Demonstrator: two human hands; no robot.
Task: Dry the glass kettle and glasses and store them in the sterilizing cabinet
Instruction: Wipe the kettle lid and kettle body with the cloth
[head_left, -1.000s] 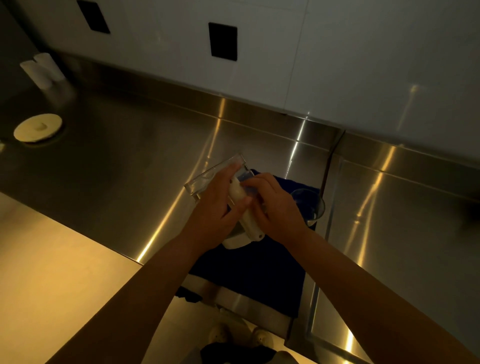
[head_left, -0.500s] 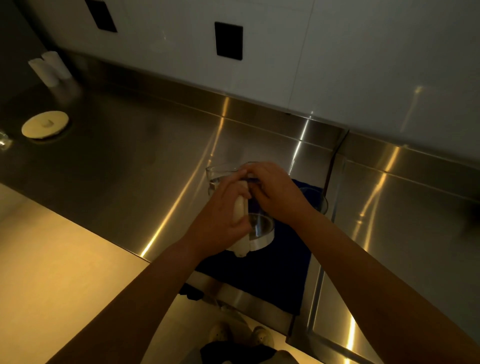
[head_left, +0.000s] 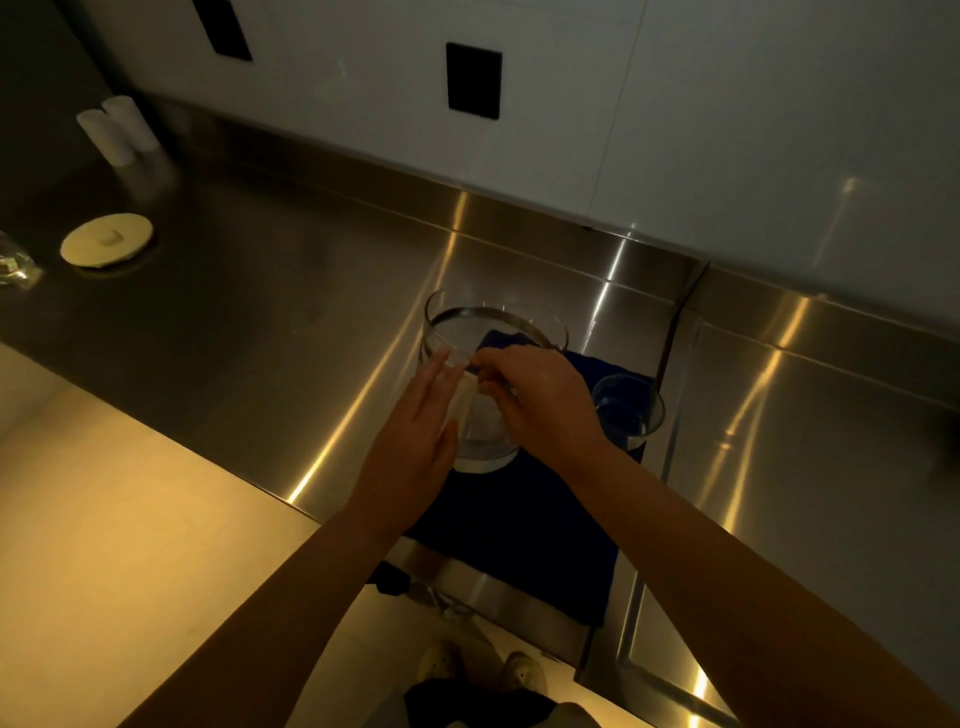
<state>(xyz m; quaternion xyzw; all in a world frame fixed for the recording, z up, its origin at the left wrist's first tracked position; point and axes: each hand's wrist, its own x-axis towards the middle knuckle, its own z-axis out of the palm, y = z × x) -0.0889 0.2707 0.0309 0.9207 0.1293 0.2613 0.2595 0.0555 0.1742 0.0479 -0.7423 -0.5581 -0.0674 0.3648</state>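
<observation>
The glass kettle (head_left: 493, 332) stands upright on a dark blue cloth (head_left: 519, 519) spread on the steel counter. Its cream handle (head_left: 465, 397) faces me. My left hand (head_left: 415, 441) lies flat against the handle side with straight fingers. My right hand (head_left: 540, 400) reaches over the near rim, its fingertips curled and pinching the kettle at the top of the handle. A drinking glass (head_left: 628, 410) stands upright on the cloth just right of the kettle. The sterilizing cabinet is not in view.
A round cream lid (head_left: 106, 241) lies far left on the counter (head_left: 291, 291), with another glass (head_left: 15, 265) at the left edge and two white cylinders (head_left: 117, 127) by the wall. A seam (head_left: 675, 374) splits the counter right of the cloth.
The kettle went from tilted in both hands to upright on the cloth. My left hand let go of the handle and straightened its fingers; my right hand moved to the rim.
</observation>
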